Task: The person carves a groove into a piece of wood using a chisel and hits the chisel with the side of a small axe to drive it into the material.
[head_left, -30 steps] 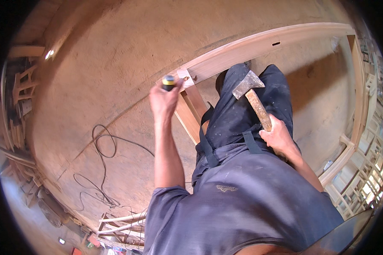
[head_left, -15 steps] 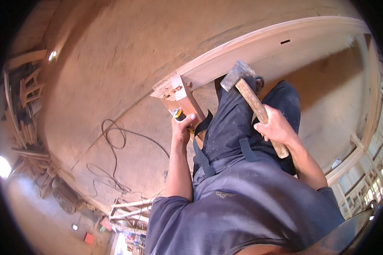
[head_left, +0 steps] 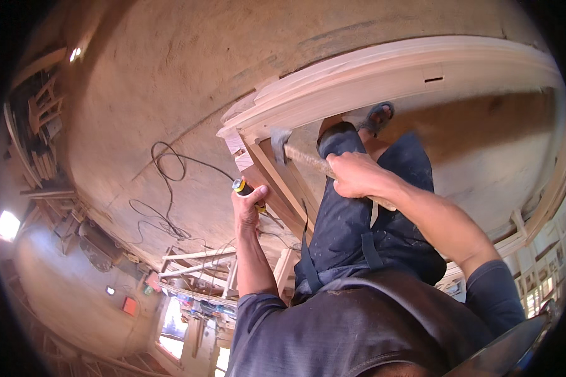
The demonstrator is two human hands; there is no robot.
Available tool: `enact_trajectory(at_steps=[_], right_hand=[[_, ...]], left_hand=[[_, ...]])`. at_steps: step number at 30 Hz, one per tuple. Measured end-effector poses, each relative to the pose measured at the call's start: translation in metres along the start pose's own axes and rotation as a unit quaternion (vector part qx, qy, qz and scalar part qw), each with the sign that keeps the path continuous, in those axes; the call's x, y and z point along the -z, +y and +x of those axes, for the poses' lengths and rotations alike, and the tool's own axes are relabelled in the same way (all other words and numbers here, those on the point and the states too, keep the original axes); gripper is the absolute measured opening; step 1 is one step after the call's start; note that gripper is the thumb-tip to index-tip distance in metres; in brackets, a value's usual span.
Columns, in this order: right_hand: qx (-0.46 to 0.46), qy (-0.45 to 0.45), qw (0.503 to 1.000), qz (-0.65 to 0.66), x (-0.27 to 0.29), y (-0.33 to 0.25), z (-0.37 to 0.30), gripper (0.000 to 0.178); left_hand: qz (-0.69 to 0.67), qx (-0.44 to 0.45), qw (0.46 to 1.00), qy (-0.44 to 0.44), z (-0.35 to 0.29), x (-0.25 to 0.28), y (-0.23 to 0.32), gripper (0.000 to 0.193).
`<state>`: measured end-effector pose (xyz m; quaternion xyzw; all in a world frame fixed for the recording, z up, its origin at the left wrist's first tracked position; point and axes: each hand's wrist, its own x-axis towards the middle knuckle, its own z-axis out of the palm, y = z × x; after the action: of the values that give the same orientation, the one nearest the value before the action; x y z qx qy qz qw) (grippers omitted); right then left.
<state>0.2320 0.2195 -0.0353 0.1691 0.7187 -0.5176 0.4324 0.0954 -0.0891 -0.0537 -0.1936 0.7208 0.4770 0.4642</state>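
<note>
My right hand (head_left: 361,176) grips the wooden handle of a hammer (head_left: 308,159). The blocky metal head hangs over the inner side of a wooden frame (head_left: 383,80), near its left corner; whether it touches the wood I cannot tell. In my left hand (head_left: 248,206) is a chisel (head_left: 241,186) with a black and yellow handle, held beside the frame's short rail (head_left: 267,179). My fingers and the rail mostly hide its blade. Notches show in the corner end of the rail.
A dark cable (head_left: 170,188) lies coiled on the floor to the left. Wooden pieces (head_left: 44,125) are piled along the far left wall, and more timber frames (head_left: 201,267) stand at the lower left. My legs (head_left: 352,220) are beside the frame's inner edge.
The hammer has swung left and down in the picture, toward the frame's corner. My left hand with the chisel sits farther left and slightly lower. The whole view has shifted.
</note>
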Motion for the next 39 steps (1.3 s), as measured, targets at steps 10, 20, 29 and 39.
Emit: enact_trajectory(at_steps=[10, 20, 29, 39], right_hand=[[0.003, -0.176, 0.977, -0.124, -0.006, 0.014, 0.051, 0.035], [-0.144, 0.023, 0.982, 0.122, 0.006, 0.076, -0.054, 0.030], [-0.228, 0.116, 0.915, 0.312, -0.028, 0.093, -0.087, 0.034], [-0.078, 0.236, 0.891, 0.381, -0.008, 0.076, -0.078, 0.043]], left_hand=[[0.073, 0.020, 0.997, 0.014, -0.011, -0.023, 0.027, 0.067], [0.261, -0.049, 0.961, 0.078, -0.003, -0.122, 0.021, 0.064], [0.468, -0.057, 0.856, 0.211, 0.008, -0.133, 0.032, 0.063], [0.305, -0.070, 0.943, 0.117, 0.027, -0.089, 0.029, 0.030]])
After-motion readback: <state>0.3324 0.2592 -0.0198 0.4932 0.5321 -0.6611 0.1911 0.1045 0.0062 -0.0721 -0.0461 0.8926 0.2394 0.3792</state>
